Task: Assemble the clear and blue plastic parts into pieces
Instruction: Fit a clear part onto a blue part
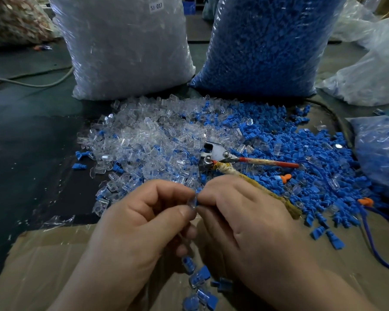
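Two hands: meet at centre above the cardboard point(43, 265), fingertips together.
Left hand point(144, 221): thumb and forefinger pinch a clear part point(193, 202); other fingers curled under.
Right hand point(245, 221): fingers curled, tips pinch the same clear part from the other side. A sliver of blue shows at the pinch, rest hidden.
Clear part: between both hands' fingertips, off the tabletop point(32, 131), near edge of the piles.
Clear pile point(144, 140): on the tabletop beyond the left hand.
Blue pile point(290, 149): beyond and right of the right hand, mixing with the clear pile mid-way.
Pliers point(218, 153): lie on the piles just beyond the hands; one wrapped handle runs along the right hand's far side.
Pieces point(200, 281): blue-and-clear, on the cardboard between the wrists.
Bags: clear bag point(126, 48) left, blue bag point(267, 41) right, upright behind the piles.
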### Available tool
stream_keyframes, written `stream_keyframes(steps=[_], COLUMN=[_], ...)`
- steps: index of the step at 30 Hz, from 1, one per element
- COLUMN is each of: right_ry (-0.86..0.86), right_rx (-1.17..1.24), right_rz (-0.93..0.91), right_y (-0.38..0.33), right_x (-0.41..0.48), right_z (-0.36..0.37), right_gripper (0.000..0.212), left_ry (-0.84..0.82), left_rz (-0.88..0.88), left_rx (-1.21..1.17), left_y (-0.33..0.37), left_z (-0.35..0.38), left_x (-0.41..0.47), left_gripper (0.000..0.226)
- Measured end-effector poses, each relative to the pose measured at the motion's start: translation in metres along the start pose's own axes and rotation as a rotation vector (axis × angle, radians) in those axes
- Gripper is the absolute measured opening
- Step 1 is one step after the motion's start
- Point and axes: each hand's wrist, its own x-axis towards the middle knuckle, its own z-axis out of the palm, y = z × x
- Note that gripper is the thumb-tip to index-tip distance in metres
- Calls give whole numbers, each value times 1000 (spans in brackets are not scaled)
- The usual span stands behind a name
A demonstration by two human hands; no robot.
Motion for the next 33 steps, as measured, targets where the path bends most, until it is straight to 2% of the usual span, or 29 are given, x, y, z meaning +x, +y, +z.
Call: stream_keyframes(steps=[4,6,7,11,13,15,20,24,28,33], right_ry=[-11,-57,-79,-218,-307,-350,-285,-199,-62,-163], right_rx=[-170,-193,-233,-581,-647,-644,-676,-652,-392,-265], right_rz=[-101,-97,-49,365,464,479,449,418,350,192], right_y=[-2,1,3,32,50,57,56,53,44,24], right_x=[0,0,1,10,11,12,17,18,12,3], right_z=[2,1,-1,-19,-25,-25,-24,-27,-35,-38], right_gripper=[22,26,29,70,81,81,74,59,58,52], left_ry=[71,89,94,140,152,143,137,172,209,263], left_rz=[42,60,57,35,0,-35,-47,-43,14,106], left_rx=[90,115,109,131,90,55,-33,-24,16,28], left_y=[-4,-3,-2,-1,-1,-2,0,-3,0,4], left_z=[2,2,1,-5,-7,-9,-10,-10,-12,-12], left_x=[1,1,1,3,6,8,8,10,10,10], left_gripper=[26,18,11,30,31,29,13,32,33,40])
